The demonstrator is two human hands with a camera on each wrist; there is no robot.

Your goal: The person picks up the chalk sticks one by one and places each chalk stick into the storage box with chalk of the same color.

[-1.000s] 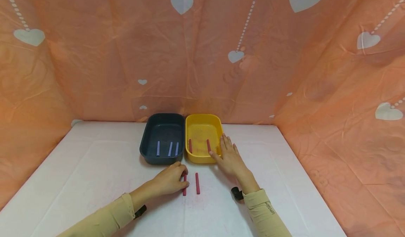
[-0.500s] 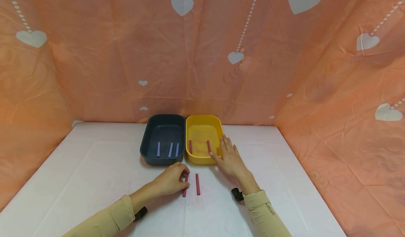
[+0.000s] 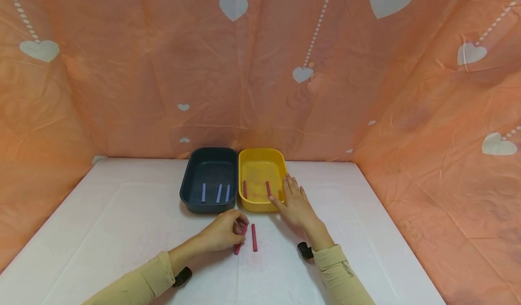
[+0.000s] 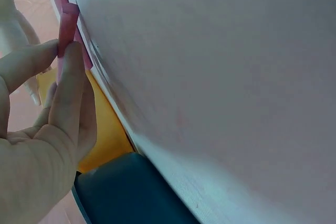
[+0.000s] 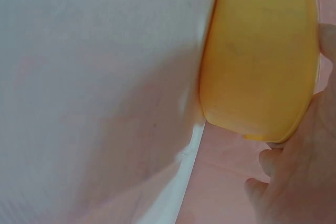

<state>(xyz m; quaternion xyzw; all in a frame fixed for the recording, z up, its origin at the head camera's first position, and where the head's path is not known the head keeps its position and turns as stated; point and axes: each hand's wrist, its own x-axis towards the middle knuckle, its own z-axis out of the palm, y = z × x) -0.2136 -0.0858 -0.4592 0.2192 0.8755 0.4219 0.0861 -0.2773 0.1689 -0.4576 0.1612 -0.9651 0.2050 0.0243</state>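
Note:
My left hand pinches a red chalk stick between thumb and fingertips, just in front of the two trays. The stick tilts, its far end leaning right; the left wrist view shows the held chalk rising beyond the fingertips. Another red stick lies on the table just right of it. With fingers straight, my right hand rests against the right side of the yellow tray, its thumb at the front rim. Inside that tray are two red sticks, one at the left wall, the other near my thumb.
A dark blue tray stands against the yellow one's left side, holding three purple chalk sticks. An orange curtain with white hearts rises behind the white-covered table and along both sides.
The chalk in my left hand has turned from nearly straight to a clear rightward tilt. My left fingers have shifted slightly right. The right hand and trays keep their places.

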